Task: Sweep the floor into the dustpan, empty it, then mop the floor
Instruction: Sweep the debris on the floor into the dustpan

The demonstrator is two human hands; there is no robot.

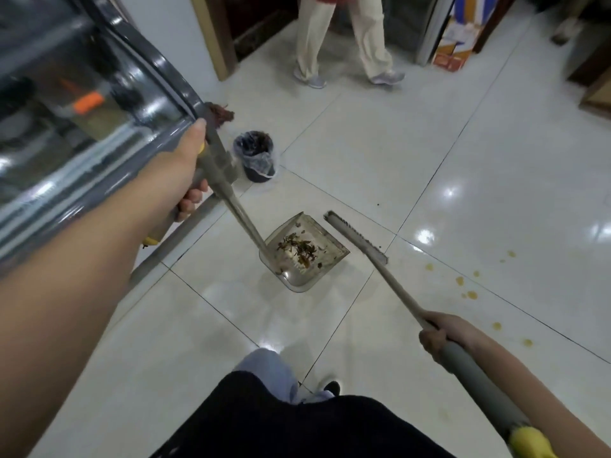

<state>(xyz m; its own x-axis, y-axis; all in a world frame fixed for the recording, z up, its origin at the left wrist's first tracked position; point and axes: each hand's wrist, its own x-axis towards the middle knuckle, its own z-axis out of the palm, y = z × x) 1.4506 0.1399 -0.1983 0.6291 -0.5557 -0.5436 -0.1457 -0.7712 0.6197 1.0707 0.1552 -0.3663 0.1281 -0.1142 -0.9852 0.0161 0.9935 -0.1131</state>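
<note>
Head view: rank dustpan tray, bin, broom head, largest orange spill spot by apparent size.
1. dustpan tray
2. bin, though it sits farther from the camera, so this ranking is unsure
3. broom head, long but thin
4. orange spill spot

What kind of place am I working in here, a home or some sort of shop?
Probably a small shop or eatery, though I can't be sure. A curved glass display case stands on the left, stacked printed cartons sit by a doorway, and the floor is glossy white tile with a lined bin.

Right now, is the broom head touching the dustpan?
Apart. The head view shows a strip of bare tile floor between the broom head and the dustpan open edge.
</note>
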